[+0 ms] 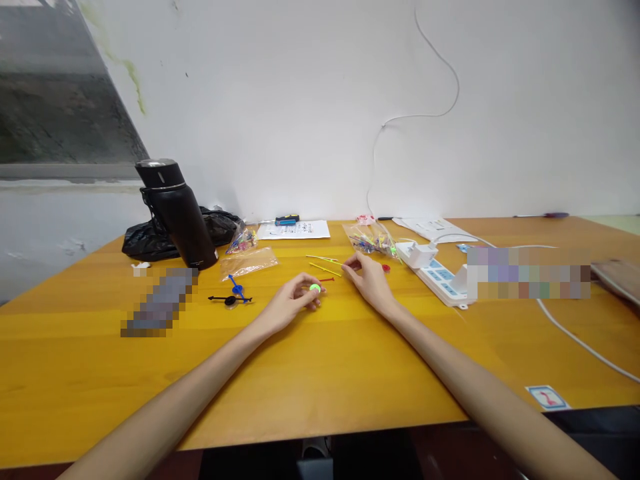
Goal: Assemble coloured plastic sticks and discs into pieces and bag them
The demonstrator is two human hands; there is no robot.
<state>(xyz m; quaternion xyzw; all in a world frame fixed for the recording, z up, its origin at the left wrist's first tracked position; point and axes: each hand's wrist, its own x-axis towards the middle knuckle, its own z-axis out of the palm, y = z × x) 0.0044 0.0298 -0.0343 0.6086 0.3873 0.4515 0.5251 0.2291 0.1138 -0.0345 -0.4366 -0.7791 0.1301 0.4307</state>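
Note:
Between the fingertips of my left hand [295,300] is a small bright green disc [315,288]. A thin red pointer [327,279] lies on the table just beyond those fingers. My right hand [369,279] is closed in a pinch at the near end of a thin yellow pointer [327,259]; its fingertips partly hide the contact. Another yellow pointer [325,269] lies just in front of it. To the right of this hand is a small red disc [385,268]. A blue arrow spinner [237,290] and a black arrow spinner [230,301] rest together at left.
A black bottle [177,213] stands by a black plastic bag [145,240]. Clear bags of coloured parts [373,240] [243,241] lie behind, with paper and a screwdriver [287,220]. A white power strip [440,277] with cables sits right; another person's hand [620,277] is beyond.

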